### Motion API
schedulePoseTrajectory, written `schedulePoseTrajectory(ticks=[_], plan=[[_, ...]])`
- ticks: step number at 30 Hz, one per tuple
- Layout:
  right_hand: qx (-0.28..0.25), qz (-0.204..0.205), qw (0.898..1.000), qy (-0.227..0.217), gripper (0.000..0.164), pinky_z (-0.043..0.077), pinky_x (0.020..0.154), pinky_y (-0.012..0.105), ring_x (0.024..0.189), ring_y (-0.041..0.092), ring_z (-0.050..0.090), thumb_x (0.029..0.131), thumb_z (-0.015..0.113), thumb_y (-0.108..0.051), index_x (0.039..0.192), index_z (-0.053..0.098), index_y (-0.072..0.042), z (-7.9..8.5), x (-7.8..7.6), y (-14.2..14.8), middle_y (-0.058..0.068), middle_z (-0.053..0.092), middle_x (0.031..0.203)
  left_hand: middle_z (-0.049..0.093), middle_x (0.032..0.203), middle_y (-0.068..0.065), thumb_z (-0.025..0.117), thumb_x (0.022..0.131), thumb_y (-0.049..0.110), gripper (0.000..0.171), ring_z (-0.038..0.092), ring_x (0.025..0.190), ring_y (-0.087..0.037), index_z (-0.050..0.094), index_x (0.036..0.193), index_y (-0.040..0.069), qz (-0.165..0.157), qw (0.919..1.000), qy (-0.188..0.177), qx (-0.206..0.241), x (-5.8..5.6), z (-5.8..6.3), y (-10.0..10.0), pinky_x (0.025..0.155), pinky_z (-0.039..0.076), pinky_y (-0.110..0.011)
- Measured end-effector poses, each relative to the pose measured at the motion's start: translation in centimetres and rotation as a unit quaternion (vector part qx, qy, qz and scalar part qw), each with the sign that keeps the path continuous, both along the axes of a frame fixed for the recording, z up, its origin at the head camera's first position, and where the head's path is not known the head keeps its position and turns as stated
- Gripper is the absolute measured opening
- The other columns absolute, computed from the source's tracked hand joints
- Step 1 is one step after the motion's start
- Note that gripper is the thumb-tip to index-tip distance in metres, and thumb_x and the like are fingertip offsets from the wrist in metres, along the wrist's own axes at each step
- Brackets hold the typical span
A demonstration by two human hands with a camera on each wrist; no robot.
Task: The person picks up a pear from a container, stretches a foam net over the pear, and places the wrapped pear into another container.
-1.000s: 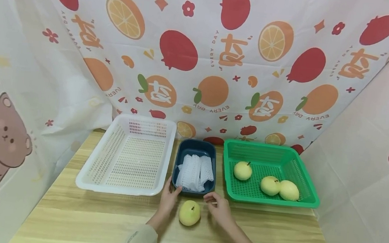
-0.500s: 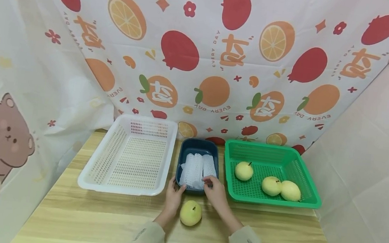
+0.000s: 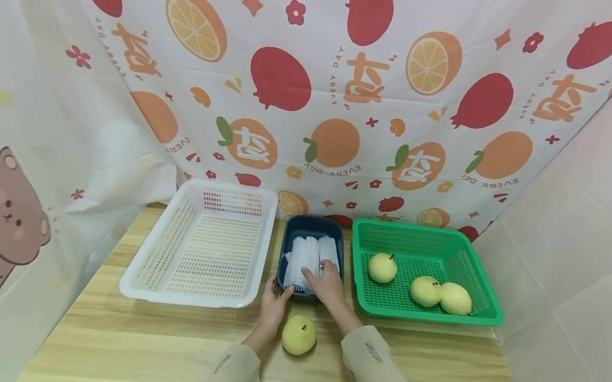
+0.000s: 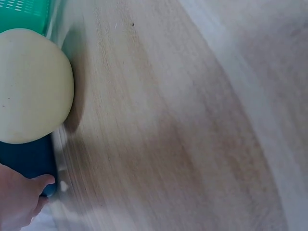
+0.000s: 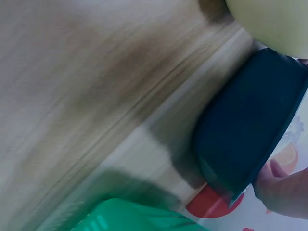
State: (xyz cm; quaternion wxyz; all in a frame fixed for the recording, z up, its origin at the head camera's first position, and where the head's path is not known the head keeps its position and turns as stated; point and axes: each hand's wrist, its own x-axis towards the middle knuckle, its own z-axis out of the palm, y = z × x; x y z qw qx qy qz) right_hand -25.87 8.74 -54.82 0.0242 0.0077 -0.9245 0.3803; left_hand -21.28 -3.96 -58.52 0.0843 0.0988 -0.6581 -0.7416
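At the near left corner of a small dark blue plastic basket (image 3: 314, 222), my left hand (image 3: 272, 307) holds the rim, thumb on the near side and fingers along the left side. White foam net sleeves (image 3: 304, 258) lie side by side in this basket. My right hand (image 3: 328, 284) reaches over its near edge, thumb and fingers apart at the sleeves; whether they touch foam is unclear. Between my forearms a yellow-green pear (image 3: 299, 335) stands on the table, stem up. The right wrist view shows part of my right hand (image 5: 284, 192) beyond the blue basket's wall (image 5: 250, 115).
On the left stands a white perforated basket (image 3: 133, 288). A green perforated basket (image 3: 427, 315) on the right contains three pears (image 3: 426, 291). All stand on a wood-grain table (image 3: 158, 349), with a fruit-print cloth (image 3: 315, 93) hanging behind.
My right hand has moved forward and left from beside the basket's near right corner to over the foam sleeves. The left hand stays at the basket rim, and the near pear has not moved.
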Motion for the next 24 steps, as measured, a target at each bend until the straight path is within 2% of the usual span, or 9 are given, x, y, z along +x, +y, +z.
schedulePoseTrajectory(ticks=[4, 7, 10, 16, 20, 24], plan=[[0.014, -0.021, 1.0, -0.004, 0.063, 0.048, 0.074, 0.044, 0.091, 0.033, 0.056, 0.081, 0.065, -0.046, 0.113, 0.053, 0.007, 0.0, -0.5, -0.6, 0.019, 0.056, 0.101, 0.026, 0.138, -0.032, 0.056, 0.088, -0.004, 0.057, 0.022, 0.129, -0.043, 0.026, 0.135, -0.013, -0.005, 1.0, -0.004, -0.001, 0.1, 0.1, -0.1, 0.105, 0.02, -0.046], [-0.002, -0.029, 0.999, -0.023, 0.054, 0.049, 0.071, 0.043, 0.087, 0.032, 0.057, 0.082, 0.068, -0.035, 0.111, 0.053, 0.008, 0.0, -0.7, -0.8, 0.019, 0.057, 0.097, 0.026, 0.139, -0.033, 0.055, 0.088, -0.003, 0.057, 0.021, 0.129, -0.043, 0.025, 0.136, -0.012, -0.01, 0.9999, -0.008, 0.0, 0.2, 0.1, -0.1, 0.105, 0.02, -0.046], [-0.032, -0.039, 0.998, -0.044, 0.043, 0.048, 0.075, 0.044, 0.09, 0.033, 0.058, 0.082, 0.068, -0.02, 0.112, 0.055, 0.008, 0.1, -0.7, -0.8, 0.019, 0.06, 0.098, 0.026, 0.139, -0.032, 0.055, 0.088, -0.004, 0.057, 0.022, 0.129, -0.043, 0.026, 0.136, -0.012, -0.01, 0.9999, -0.009, 0.003, 0.3, 0.2, 0.0, 0.105, 0.02, -0.046], [-0.046, -0.055, 0.997, -0.017, 0.031, 0.049, 0.076, 0.042, 0.091, 0.033, 0.059, 0.082, 0.062, -0.006, 0.109, 0.059, 0.008, 0.1, -0.8, -0.6, 0.02, 0.062, 0.099, 0.026, 0.137, -0.034, 0.055, 0.088, -0.006, 0.056, 0.022, 0.128, -0.044, 0.026, 0.135, -0.014, -0.006, 0.9999, 0.004, 0.009, 0.2, 0.0, -0.1, 0.105, 0.02, -0.047], [-0.089, -0.076, 0.993, -0.014, 0.03, 0.05, 0.072, 0.038, 0.089, 0.031, 0.058, 0.081, 0.059, 0.0, 0.109, 0.058, 0.008, 0.3, -0.9, -0.2, 0.019, 0.061, 0.097, 0.026, 0.137, -0.035, 0.055, 0.087, -0.008, 0.057, 0.022, 0.128, -0.045, 0.025, 0.134, -0.015, -0.003, 0.9998, 0.011, 0.016, 0.3, 0.0, -0.1, 0.105, 0.02, -0.047], [-0.156, -0.097, 0.983, -0.02, 0.032, 0.051, 0.062, 0.034, 0.081, 0.027, 0.057, 0.081, 0.057, 0.004, 0.113, 0.054, 0.009, 0.8, -0.9, 0.4, 0.019, 0.058, 0.098, 0.025, 0.137, -0.036, 0.055, 0.086, -0.007, 0.058, 0.021, 0.128, -0.045, 0.025, 0.134, -0.015, -0.006, 0.9997, 0.012, 0.021, 0.4, 0.2, -0.1, 0.105, 0.02, -0.047]])
